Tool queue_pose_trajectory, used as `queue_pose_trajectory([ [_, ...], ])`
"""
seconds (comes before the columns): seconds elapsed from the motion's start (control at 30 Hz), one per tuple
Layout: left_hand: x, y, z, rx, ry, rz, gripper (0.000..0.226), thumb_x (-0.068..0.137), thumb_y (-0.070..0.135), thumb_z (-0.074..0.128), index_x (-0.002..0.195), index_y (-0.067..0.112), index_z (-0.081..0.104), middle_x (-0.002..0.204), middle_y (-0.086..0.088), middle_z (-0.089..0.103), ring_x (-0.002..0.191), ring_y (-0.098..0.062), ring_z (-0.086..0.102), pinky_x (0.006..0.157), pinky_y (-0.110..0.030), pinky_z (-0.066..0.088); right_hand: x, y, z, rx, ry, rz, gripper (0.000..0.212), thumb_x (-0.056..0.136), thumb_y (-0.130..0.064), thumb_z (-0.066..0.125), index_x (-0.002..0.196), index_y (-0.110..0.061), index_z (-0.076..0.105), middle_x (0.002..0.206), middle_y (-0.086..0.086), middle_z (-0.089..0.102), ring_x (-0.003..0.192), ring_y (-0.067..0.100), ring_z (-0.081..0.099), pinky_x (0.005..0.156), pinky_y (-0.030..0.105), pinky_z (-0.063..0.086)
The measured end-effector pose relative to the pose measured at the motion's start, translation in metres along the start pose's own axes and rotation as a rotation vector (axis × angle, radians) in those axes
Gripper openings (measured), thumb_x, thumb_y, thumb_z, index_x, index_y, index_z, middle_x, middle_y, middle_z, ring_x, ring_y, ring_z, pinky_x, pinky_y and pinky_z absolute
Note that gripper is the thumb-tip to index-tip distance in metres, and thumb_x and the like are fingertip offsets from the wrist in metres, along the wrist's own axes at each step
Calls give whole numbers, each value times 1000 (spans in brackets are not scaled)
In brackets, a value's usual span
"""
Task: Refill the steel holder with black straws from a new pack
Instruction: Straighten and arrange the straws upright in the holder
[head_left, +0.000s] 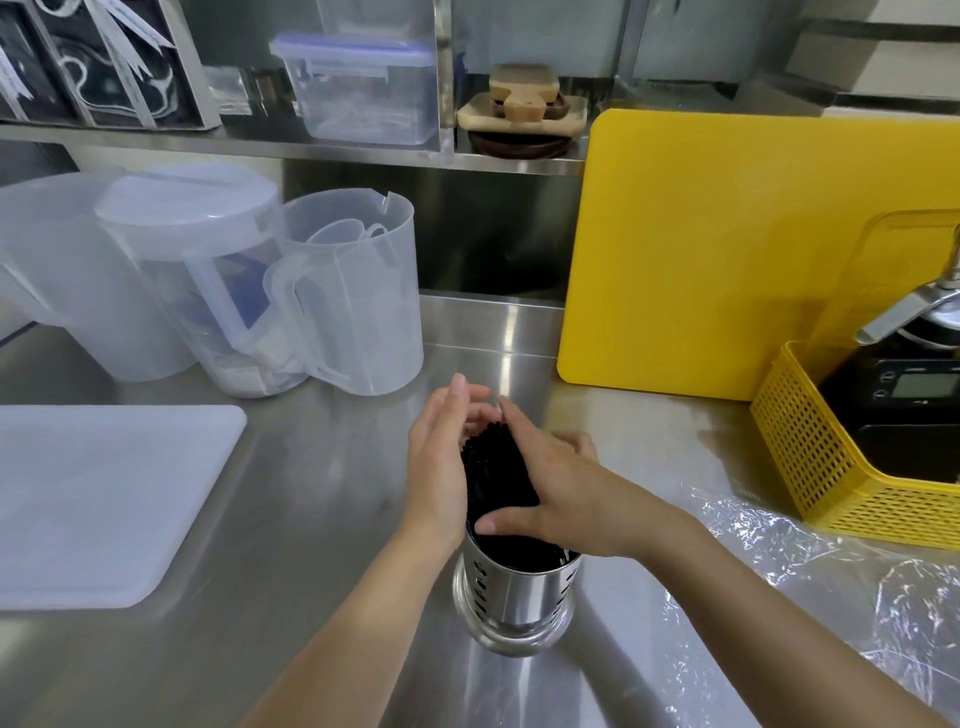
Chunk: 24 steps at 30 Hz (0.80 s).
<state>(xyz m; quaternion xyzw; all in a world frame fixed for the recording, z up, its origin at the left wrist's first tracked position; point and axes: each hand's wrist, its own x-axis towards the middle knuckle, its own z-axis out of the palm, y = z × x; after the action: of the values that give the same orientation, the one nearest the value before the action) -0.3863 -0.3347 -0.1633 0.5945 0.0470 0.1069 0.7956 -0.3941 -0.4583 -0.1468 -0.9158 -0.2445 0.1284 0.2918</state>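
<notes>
Forearms enter from the lower edge. Right hand (561, 488) wraps thumb and fingers round the black straws (498, 467); left hand (436, 467) presses flat against them, fingers straight. The bundle stands in the steel holder (514, 597), lower centre. Judged step: settling the load. Next move calls for a gentle release. Clear wrap (831, 571) lies lower right.

Single head-worn wide-angle view, forward and down, close over the steel holder (517, 597) on the counter (311, 493).

Pressing left hand (435, 467) flat vs black straws (498, 470), gripping w/ right hand (558, 486), upright in steel holder (514, 597) on counter (311, 519).
</notes>
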Motion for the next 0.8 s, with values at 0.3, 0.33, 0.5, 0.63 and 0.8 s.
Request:
queue_pose_trajectory([
  [0.3,-4,-8,-11,-93,100,109,37,77,49,49,83,15,63,79,-6,66,78,-16,62,79,-30,45,-12,-2,-14,124,-28,70,117,67,-49,75,147,-30,-8,157,-11,10,128,-8,4,110,23,2],
  [0.33,-6,-9,-13,-104,94,96,38,80,46,46,86,13,63,83,-7,66,80,-16,63,81,-30,45,-18,3,-16,186,-74,106,122,64,-46,79,146,-32,-11,156,-11,10,133,-4,5,113,25,3],
  [0.5,-18,-20,-15,-119,78,-45,41,79,48,43,88,15,66,81,0,72,81,-13,65,83,-30,44,-38,26,-9,349,-156,161,137,56,-22,88,145,-27,-16,152,-15,6,139,0,12,103,4,16],
  [0.63,-25,-24,-6,-128,33,-130,44,77,55,51,88,17,70,89,-6,69,93,-22,64,93,-46,48,-34,31,-3,378,-57,153,127,58,-20,88,145,-30,-5,143,-9,31,132,10,34,110,20,26],
  [0.8,-21,-22,-5,-167,60,-158,55,68,62,57,89,12,65,95,-16,59,95,-31,58,102,-60,37,-26,39,-6,366,-60,115,108,59,-16,87,140,-20,15,128,-6,45,117,8,46,98,10,36],
])
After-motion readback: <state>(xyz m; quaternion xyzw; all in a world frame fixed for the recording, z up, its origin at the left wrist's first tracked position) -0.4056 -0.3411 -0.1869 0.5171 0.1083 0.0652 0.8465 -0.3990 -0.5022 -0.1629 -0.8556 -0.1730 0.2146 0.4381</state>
